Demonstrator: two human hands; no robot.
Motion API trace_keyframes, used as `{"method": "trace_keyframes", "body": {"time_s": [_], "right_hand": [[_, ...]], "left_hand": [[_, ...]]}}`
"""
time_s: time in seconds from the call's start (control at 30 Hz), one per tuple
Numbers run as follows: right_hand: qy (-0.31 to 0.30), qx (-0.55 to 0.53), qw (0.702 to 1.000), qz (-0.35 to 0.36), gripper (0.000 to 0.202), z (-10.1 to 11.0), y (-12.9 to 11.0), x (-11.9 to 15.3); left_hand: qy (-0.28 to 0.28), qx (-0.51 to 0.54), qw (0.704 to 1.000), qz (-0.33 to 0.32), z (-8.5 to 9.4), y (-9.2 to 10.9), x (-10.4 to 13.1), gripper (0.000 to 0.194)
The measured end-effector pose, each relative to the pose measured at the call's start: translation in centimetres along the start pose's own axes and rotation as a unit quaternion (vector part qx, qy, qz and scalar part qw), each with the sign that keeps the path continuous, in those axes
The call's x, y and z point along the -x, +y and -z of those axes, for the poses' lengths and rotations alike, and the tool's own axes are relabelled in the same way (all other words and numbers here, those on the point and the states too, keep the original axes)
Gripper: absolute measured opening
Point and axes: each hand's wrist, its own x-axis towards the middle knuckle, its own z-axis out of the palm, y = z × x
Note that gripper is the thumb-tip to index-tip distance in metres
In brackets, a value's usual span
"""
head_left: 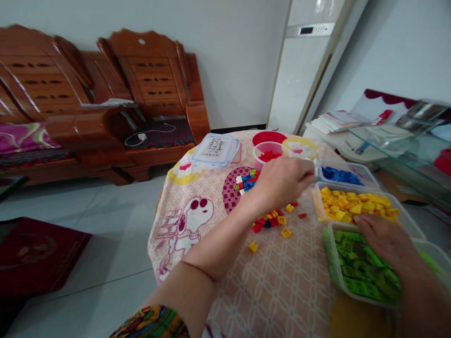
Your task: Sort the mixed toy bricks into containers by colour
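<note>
My left hand reaches across the table with its fingers curled together, beside the near left corner of a clear box of blue bricks. Whatever is in its fingers is too hidden to make out. My right hand is lowered where a box of yellow bricks meets a box of green bricks. Its thumb side touches or nearly touches the yellow bricks; the other fingers are hidden. Below my left wrist lie loose red and yellow bricks. Joined bricks in several colours sit behind the forearm.
A round tub holds red bricks at the back. Stacked clear lids lie at the far left of the patterned tablecloth. Wooden chairs stand beyond. A glass shelf is at the right.
</note>
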Motion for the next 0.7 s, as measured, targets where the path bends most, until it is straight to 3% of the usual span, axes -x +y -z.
{"method": "trace_keyframes", "body": {"time_s": [0.13,0.27,0.4,0.7], "right_hand": [[-0.038,-0.034,0.999,-0.015,0.037,-0.2,0.3,0.1],[-0.060,-0.047,0.997,-0.030,0.039,0.1,-0.3,0.0],[-0.049,-0.043,0.997,-0.034,0.039,-0.2,-0.2,0.1],[-0.016,-0.046,0.999,-0.006,0.036,-1.3,0.8,0.3]], "left_hand": [[-0.029,-0.094,0.983,0.157,-1.5,-8.3,-1.3,0.023],[-0.101,-0.155,0.950,0.253,-2.7,-12.9,-0.4,0.024],[-0.157,-0.167,0.924,0.305,-3.7,-14.0,0.3,0.021],[-0.149,-0.194,0.918,0.312,-5.4,-14.4,0.3,0.021]]}}
